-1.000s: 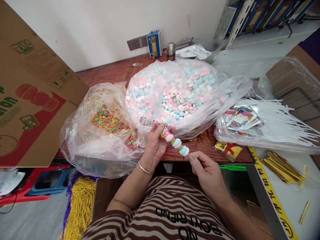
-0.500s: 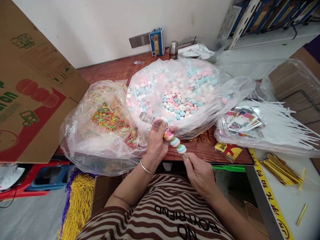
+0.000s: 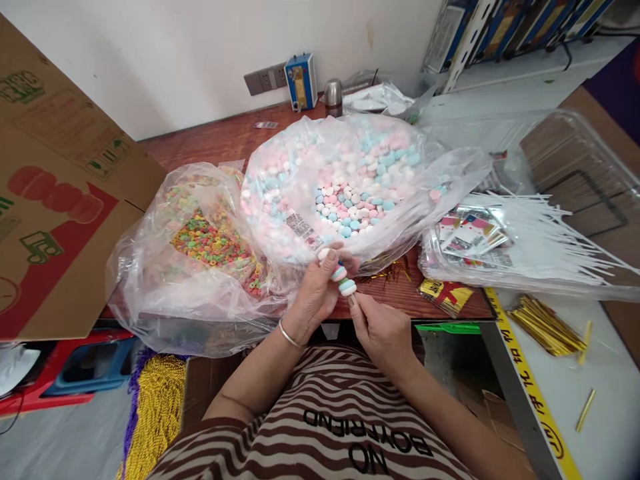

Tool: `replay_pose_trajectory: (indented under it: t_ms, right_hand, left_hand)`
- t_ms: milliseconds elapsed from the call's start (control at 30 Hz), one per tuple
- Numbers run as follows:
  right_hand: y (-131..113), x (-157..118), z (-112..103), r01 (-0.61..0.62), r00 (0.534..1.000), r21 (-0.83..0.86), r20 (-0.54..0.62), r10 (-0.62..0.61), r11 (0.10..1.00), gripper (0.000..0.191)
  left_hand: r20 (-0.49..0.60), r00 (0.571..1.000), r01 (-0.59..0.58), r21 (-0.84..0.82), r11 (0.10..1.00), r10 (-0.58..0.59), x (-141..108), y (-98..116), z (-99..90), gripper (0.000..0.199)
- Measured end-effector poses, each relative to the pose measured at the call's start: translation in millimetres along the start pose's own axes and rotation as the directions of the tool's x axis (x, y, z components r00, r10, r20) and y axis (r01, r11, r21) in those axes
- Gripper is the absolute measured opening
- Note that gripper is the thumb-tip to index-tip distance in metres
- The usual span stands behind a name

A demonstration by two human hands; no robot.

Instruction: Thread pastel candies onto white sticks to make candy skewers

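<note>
My left hand point(image 3: 320, 283) is closed round the upper part of a candy skewer point(image 3: 346, 286), a stack of white, pale blue, pink and green pieces. A white piece shows above the thumb. My right hand point(image 3: 383, 327) pinches the skewer's lower end; any stick there is hidden by the fingers. A printed strip point(image 3: 303, 230) reaches up and left from my left fingers; I cannot tell whether it is held. Just beyond my hands lies a large clear bag of pastel candies point(image 3: 350, 207). Left of it is a bag of small coloured candy rings point(image 3: 215, 243).
At the right, a clear plastic tray point(image 3: 433, 270) bears many white sticks point(image 3: 540, 240) and printed cards point(image 3: 473, 233). Gold twist ties point(image 3: 547, 325) lie nearer me. A large carton point(image 3: 65, 267) stands at the left. A metal flask point(image 3: 333, 98) and blue box point(image 3: 301, 81) stand against the wall.
The camera view has shifted slightly. The skewer has turned in my left hand, so a white piece now shows above the thumb. The printed strip now slants downward to the right. Both hands keep their grip.
</note>
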State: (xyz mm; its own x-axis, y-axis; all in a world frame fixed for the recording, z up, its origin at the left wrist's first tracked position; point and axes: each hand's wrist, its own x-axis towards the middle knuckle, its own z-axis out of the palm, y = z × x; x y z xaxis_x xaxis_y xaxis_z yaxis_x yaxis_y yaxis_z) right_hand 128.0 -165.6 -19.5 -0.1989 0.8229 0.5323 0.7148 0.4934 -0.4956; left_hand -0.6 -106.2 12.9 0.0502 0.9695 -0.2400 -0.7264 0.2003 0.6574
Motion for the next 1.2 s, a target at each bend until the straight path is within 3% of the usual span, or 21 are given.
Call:
replay_pose_trajectory:
  t_ms: [100,200,267,333,367,400,433,500,533,600,667,700,767,833,900,967,1000,1067,1100,1133,1200]
  right_hand:
    - [4.2,0.4,2.5,0.112,0.991,-0.169,-0.052,-0.122,0.979,0.026]
    - [6.3,0.6,5.2,0.084,0.989,-0.190,-0.105,-0.106,0.978,0.019]
    - [7.2,0.1,4.9,0.000,0.997,-0.051,-0.083,-0.005,0.999,0.021]
    - [7.7,-1.4,2.3,-0.166,0.986,0.258,0.053,0.158,0.952,0.026]
    - [7.5,-2.5,0.6,-0.293,0.955,0.442,0.174,0.239,0.848,0.029]
    - [7.0,-3.4,-0.9,-0.432,0.901,0.602,0.321,0.291,0.672,0.032]
    - [6.0,-4.1,-2.0,-0.557,0.831,0.701,0.467,0.303,0.446,0.034]
    - [2.6,-4.0,-1.9,-0.689,0.706,0.725,0.666,0.239,0.013,0.035]
    - [0.5,-3.2,-0.9,-0.700,0.675,0.702,0.711,0.198,-0.133,0.034]
    - [-3.6,-0.7,2.1,-0.690,0.658,0.679,0.733,0.175,-0.249,0.034]
    - [-5.6,1.3,4.2,-0.686,0.675,0.714,0.697,0.244,-0.141,0.035]
    - [-5.4,1.4,4.4,-0.676,0.703,0.737,0.643,0.303,0.005,0.034]
    - [-2.5,-0.2,3.2,-0.585,0.808,0.692,0.448,0.384,0.423,0.028]
    - [2.1,-3.4,1.8,-0.382,0.924,0.462,0.207,0.322,0.800,0.022]
    - [6.4,-6.4,1.8,-0.196,0.981,0.174,0.033,0.193,0.965,0.020]
    - [9.2,-8.3,3.2,-0.128,0.991,0.019,-0.040,0.128,0.992,0.021]
    - [9.9,-8.7,4.0,-0.137,0.989,0.032,-0.050,0.139,0.990,0.021]
    - [9.9,-9.1,4.6,-0.233,0.971,0.252,0.019,0.236,0.939,0.022]
    - [9.4,-9.2,4.1,-0.320,0.947,0.427,0.112,0.302,0.846,0.023]
    - [8.8,-9.3,3.3,-0.423,0.905,0.594,0.240,0.351,0.684,0.026]
    - [7.2,-9.3,0.6,-0.597,0.791,0.766,0.511,0.337,0.239,0.029]
  left_hand:
    - [-0.035,0.996,-0.089,-0.046,0.995,0.087,8.6,14.4,-2.9,0.048]
    - [-0.033,0.995,-0.097,-0.076,0.992,0.095,12.9,22.7,0.1,0.034]
    - [-0.049,0.997,-0.063,-0.102,0.993,0.058,12.8,22.1,3.4,0.025]
    - [-0.056,0.998,-0.029,-0.140,0.990,0.022,11.3,18.8,5.7,0.025]
    - [-0.039,0.999,-0.012,-0.160,0.987,0.006,10.2,16.7,6.3,0.026]
    - [-0.009,1.000,0.004,-0.181,0.983,-0.006,8.8,14.4,6.7,0.028]
    - [0.027,0.999,0.022,-0.200,0.979,-0.017,7.3,11.9,7.1,0.030]
    - [0.104,0.994,0.063,-0.226,0.972,-0.040,4.0,6.1,8.3,0.032]
    - [0.131,0.990,0.082,-0.230,0.970,-0.053,2.5,3.0,9.3,0.033]
    - [0.132,0.988,0.108,-0.214,0.971,-0.081,0.8,-2.3,11.3,0.034]
    - [0.075,0.994,0.094,-0.185,0.978,-0.081,1.5,-4.7,12.9,0.035]
    - [0.034,0.997,0.070,-0.170,0.983,-0.065,2.6,-4.4,13.3,0.035]
    - [-0.040,0.999,0.004,-0.141,0.990,-0.009,4.8,-1.6,13.7,0.035]
    - [-0.085,0.996,-0.038,-0.099,0.994,0.030,5.6,1.8,13.5,0.035]
    - [-0.099,0.994,-0.052,-0.038,0.998,0.048,4.5,3.2,12.9,0.032]
    - [-0.077,0.995,-0.057,0.016,0.998,0.058,2.6,2.5,11.6,0.028]
    - [-0.057,0.997,-0.053,0.027,0.998,0.055,1.7,1.9,10.7,0.027]
    - [-0.013,1.000,-0.019,0.003,1.000,0.019,0.9,1.6,9.0,0.026]
    - [0.007,1.000,0.012,-0.030,0.999,-0.012,1.0,2.3,8.4,0.027]
    - [0.019,0.999,0.045,-0.069,0.997,-0.044,1.3,3.7,7.9,0.028]
    - [0.024,0.995,0.100,-0.141,0.985,-0.098,2.6,7.5,7.7,0.032]
